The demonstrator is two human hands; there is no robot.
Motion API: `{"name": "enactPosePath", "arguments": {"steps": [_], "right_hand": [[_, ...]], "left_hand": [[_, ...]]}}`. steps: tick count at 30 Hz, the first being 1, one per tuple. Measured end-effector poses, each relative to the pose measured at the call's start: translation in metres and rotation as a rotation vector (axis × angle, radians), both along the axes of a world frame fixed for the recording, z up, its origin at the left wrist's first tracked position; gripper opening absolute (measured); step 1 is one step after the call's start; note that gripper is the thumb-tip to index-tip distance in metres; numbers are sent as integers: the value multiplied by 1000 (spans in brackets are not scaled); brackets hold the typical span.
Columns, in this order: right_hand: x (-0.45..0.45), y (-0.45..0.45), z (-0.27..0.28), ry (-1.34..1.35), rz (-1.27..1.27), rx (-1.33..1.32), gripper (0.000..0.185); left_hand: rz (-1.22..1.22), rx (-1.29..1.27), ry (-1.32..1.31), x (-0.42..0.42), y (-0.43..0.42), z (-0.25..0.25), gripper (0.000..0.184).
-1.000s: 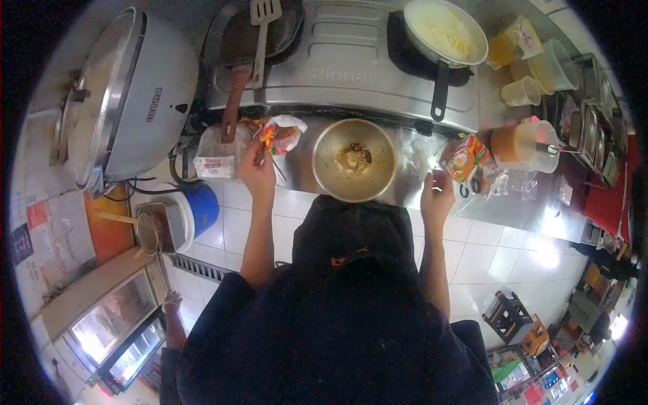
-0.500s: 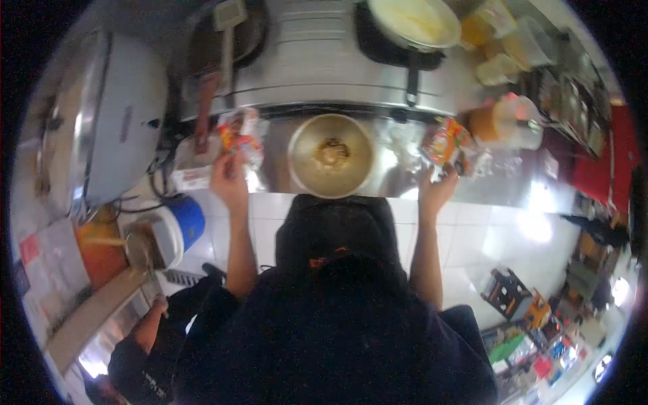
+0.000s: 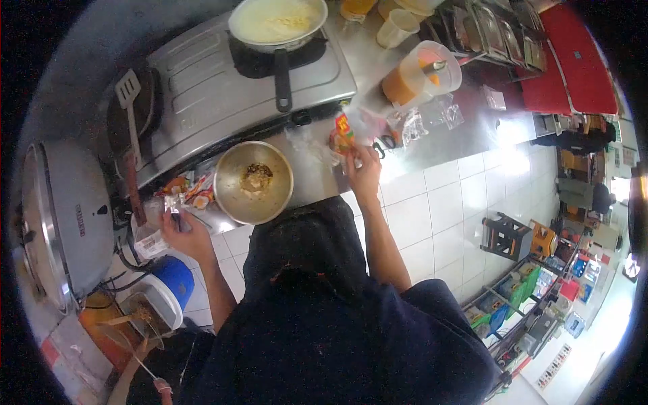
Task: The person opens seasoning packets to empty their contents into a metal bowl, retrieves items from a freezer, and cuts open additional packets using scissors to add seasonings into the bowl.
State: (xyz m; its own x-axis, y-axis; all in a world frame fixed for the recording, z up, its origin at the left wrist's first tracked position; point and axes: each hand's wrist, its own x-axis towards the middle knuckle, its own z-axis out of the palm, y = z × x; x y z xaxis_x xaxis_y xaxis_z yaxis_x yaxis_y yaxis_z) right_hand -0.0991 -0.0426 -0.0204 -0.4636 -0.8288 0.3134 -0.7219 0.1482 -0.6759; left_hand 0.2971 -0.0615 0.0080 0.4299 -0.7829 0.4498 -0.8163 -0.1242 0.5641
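Observation:
A metal bowl (image 3: 228,202) with a small mound of pale and dark brown seasoning (image 3: 256,178) stands at the counter's front edge. Left of it, my left hand (image 3: 187,237) has its fingers curled at a small silvery piece of packaging (image 3: 174,202); what they grip is unclear. Red and orange printed packets (image 3: 202,192) lie between that hand and the bowl. My right hand (image 3: 365,174) pinches a red and yellow sachet (image 3: 343,126) to the right of the bowl. Scissors with dark handles (image 3: 387,141) lie just beside this hand.
Behind the bowl is a stove (image 3: 196,77), with a pan of pale yellow food (image 3: 277,23) and a spatula (image 3: 128,91). A plastic jug of orange liquid (image 3: 412,79) stands at right. Clear wrappers (image 3: 435,115) lie nearby. A co-worker's hand (image 3: 162,386) shows bottom left.
The view has turned, so the bowl now sits further left and lower. My left hand is now below the printed packets at its side. My right hand still has a packet in its fingers.

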Motion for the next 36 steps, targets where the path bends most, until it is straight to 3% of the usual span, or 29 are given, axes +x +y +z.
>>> {"name": "enactPosePath", "arguments": {"steps": [2,4,5,6,8,9,11,14,16,18,20,21,22,23,24,26,28,30,32,34,36], "right_hand": [[-13,1,5,-151,27,25,32],[-36,7,10,18,-218,-216,45],[-51,3,16,260,-412,-174,45],[-80,0,6,387,-449,-118,43],[-141,6,-29,524,-379,-3,35],[-154,17,-23,517,-380,10,35],[-181,10,16,-7,-519,36,26],[-213,20,56,65,-589,13,25],[-238,26,57,72,-570,-78,27],[-261,28,53,169,-526,26,27],[-258,17,58,-184,-394,-127,37],[-254,15,52,-219,-362,-128,37],[-249,17,46,-18,-403,-93,44],[-242,21,40,186,-443,-60,52],[-231,24,34,158,-415,-63,52],[-196,29,22,-69,-172,25,53],[-166,37,12,-113,8,31,50],[-132,35,19,-258,145,88,34],[-115,32,14,-423,502,265,23],[-96,25,12,-484,651,283,20],[-80,18,10,-535,815,299,16]], "left_hand": [[17,-40,67,-42,3,42,29],[-168,-211,-150,-79,9,70,24],[-270,-350,63,-99,9,67,22],[-270,-348,60,-120,10,68,22],[-574,-252,173,-164,17,81,18],[-578,-238,167,-182,22,87,18],[-789,-91,208,-222,16,93,14],[-769,-3,318,-267,17,82,10],[-758,38,214,-292,14,67,11],[-655,173,454,-316,17,38,19],[-631,187,304,-336,13,2,43],[-609,260,135,-347,11,-23,55],[-584,335,-31,-358,9,-46,67],[-666,395,77,-369,2,-62,72],[-744,455,190,-380,-2,-72,77],[-625,487,145,-405,9,-62,77],[-547,452,16,-398,20,-36,69],[-392,394,609,-376,39,-32,55],[268,166,1082,-329,65,-40,46],[862,-127,1243,-274,54,-25,40],[556,-222,1454,-212,68,-38,34]]}}
